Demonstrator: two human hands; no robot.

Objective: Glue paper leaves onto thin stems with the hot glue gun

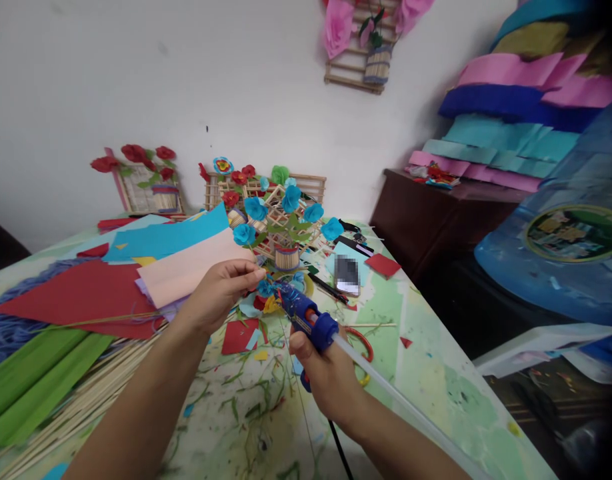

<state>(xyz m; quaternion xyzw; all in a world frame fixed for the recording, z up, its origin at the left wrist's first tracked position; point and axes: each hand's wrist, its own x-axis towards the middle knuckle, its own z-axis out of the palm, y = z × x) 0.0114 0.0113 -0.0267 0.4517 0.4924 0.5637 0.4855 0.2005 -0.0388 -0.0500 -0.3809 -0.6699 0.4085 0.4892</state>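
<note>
My right hand (331,373) is wrapped round a blue hot glue gun (301,308), with a long clear glue stick (386,387) running out of its back end. The gun's nozzle points forward and left, close to my left hand (231,287). Thumb and fingers of that hand are pinched together; what is between them is too small to make out. A small blue paper piece (265,288) shows just beside the fingertips and nozzle. Behind them stands a little stick pot (287,258) with blue paper flowers (256,209) and green leaves against a wooden lattice (279,203).
Red paper (86,297), blue paper (176,233), green crepe paper (41,377) and thin sticks (101,387) lie on the left. Scissors (363,343) are partly hidden behind my right hand. A phone (347,275) lies farther back. A large blue water bottle (551,233) stands at right.
</note>
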